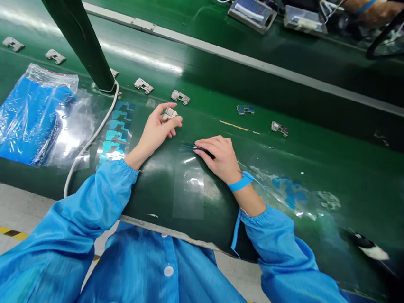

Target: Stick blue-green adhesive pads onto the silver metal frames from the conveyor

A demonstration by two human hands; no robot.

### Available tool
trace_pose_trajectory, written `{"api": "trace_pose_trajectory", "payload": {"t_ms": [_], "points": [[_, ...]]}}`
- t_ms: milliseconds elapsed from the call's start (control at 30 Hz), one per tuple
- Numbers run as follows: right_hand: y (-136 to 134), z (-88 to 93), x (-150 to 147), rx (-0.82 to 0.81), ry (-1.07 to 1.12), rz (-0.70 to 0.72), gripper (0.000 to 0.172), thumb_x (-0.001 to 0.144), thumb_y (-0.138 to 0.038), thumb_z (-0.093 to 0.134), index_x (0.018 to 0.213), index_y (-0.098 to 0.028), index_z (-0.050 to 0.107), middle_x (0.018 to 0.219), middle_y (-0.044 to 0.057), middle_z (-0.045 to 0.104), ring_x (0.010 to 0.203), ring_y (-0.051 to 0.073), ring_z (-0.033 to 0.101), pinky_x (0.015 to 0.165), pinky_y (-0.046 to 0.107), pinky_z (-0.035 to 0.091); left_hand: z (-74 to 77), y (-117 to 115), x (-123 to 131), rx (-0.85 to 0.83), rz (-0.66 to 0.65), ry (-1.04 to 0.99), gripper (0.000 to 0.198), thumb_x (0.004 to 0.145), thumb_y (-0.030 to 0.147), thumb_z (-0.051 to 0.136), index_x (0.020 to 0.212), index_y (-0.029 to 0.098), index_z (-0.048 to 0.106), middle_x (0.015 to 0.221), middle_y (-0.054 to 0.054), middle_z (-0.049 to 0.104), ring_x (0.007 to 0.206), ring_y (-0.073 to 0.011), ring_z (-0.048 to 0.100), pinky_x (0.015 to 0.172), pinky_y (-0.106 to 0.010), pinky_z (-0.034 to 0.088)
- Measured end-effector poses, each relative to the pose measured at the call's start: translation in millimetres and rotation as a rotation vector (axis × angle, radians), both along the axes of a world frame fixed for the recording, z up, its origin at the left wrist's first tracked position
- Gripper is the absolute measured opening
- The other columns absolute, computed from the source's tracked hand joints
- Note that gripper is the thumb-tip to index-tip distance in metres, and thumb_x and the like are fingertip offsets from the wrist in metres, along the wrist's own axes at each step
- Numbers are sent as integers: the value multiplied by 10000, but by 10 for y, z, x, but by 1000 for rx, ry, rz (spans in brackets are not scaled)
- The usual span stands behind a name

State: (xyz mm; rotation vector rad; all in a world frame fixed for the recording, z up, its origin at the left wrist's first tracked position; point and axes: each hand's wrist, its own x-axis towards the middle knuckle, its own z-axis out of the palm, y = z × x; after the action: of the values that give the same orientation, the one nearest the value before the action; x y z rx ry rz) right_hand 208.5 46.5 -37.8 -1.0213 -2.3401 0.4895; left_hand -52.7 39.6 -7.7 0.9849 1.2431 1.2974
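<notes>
My left hand (156,130) pinches a small metal bracket (169,115) in its fingertips, above the green conveyor belt (316,148). My right hand (217,158) rests on the belt and holds a thin dark film strip (190,147), which sticks out to the left of its fingers. A blue wrist strap (240,181) circles my right wrist. Several matching metal brackets (144,86) lie in a row beyond my hands. Left of my left hand, several teal pieces (116,133) lie in a column on a clear sheet.
A blue-filled plastic bag (26,120) and a white cable (92,136) lie at the left. A dark green post (70,19) slants across the upper left. Beyond a grey rail (253,61) stand two small trays (251,12), with a co-worker's forearm (374,10) at the top right.
</notes>
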Motion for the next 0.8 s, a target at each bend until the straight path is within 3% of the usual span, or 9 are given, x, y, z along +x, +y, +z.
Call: {"api": "trace_pose_trajectory", "payload": {"t_ms": [133, 233, 300, 400, 500, 567, 633, 700, 800], "points": [[-83, -14, 35, -219, 401, -159, 231, 1009, -448, 828, 1172, -297, 893, 1063, 82, 895, 907, 284, 770, 894, 502, 569, -54, -108, 105, 64, -375, 238, 975, 758, 376, 1008, 1607, 187, 567, 864, -17, 807, 808, -164, 731, 788, -292, 544], [-106, -18, 57, -568, 746, -239, 266, 925, -474, 909, 1146, -325, 907, 1137, 88, 888, 899, 259, 777, 849, 445, 608, -108, -139, 191, 156, -499, 192, 891, 831, 328, 934, 1626, 146, 574, 953, -55, 806, 865, -196, 768, 846, -333, 573], [-67, 2, 83, -727, 963, -284, 210, 884, -477, 938, 1010, -310, 918, 1225, 119, 865, 908, 234, 775, 753, 377, 602, -98, -144, 198, 175, -547, 213, 771, 823, 291, 926, 1530, 126, 664, 980, -65, 797, 856, -188, 756, 848, -333, 571], [28, 69, 162, -708, 1188, -386, 219, 825, -439, 965, 937, -262, 905, 1226, 125, 839, 889, 180, 757, 656, 280, 573, 117, -233, 61, 101, -574, 230, 626, 853, 291, 909, 1433, 127, 738, 885, -33, 747, 757, -142, 671, 763, -305, 552], [69, 123, 286, -522, 1209, -455, 359, 768, -450, 978, 1032, -214, 915, 1023, 103, 824, 782, 155, 727, 611, 257, 533, 571, -477, -334, 51, -433, 193, 585, 868, 382, 939, 1391, 178, 774, 864, -5, 676, 685, -102, 572, 623, -258, 513], [40, 123, 364, -435, 1160, -469, 423, 727, -479, 988, 1043, -206, 921, 863, 85, 781, 705, 174, 699, 579, 294, 499, 877, -657, -756, 47, -258, 260, 564, 816, 372, 996, 1321, 199, 814, 815, 5, 654, 645, -93, 554, 564, -244, 463], [-22, 103, 416, -402, 1123, -483, 419, 675, -515, 1015, 960, -221, 922, 817, 82, 753, 657, 184, 654, 561, 338, 459, 1072, -775, -1254, 37, -41, 374, 562, 804, 322, 1008, 1322, 215, 818, 751, 19, 628, 607, -93, 539, 542, -246, 417], [-91, 88, 438, -406, 1080, -486, 396, 622, -534, 1057, 847, -242, 912, 904, 107, 775, 653, 179, 619, 570, 379, 430, 1117, -808, -1741, -2, 138, 492, 568, 789, 261, 1000, 1319, 189, 811, 673, 40, 580, 560, -92, 502, 530, -253, 370], [-167, 104, 459, -407, 962, -473, 413, 616, -569, 1074, 878, -278, 942, 928, 119, 763, 657, 184, 604, 616, 454, 437, 995, -761, -2284, -190, 310, 664, 499, 744, 163, 965, 1217, 149, 805, 713, 25, 629, 579, -109, 526, 560, -269, 382]]}}
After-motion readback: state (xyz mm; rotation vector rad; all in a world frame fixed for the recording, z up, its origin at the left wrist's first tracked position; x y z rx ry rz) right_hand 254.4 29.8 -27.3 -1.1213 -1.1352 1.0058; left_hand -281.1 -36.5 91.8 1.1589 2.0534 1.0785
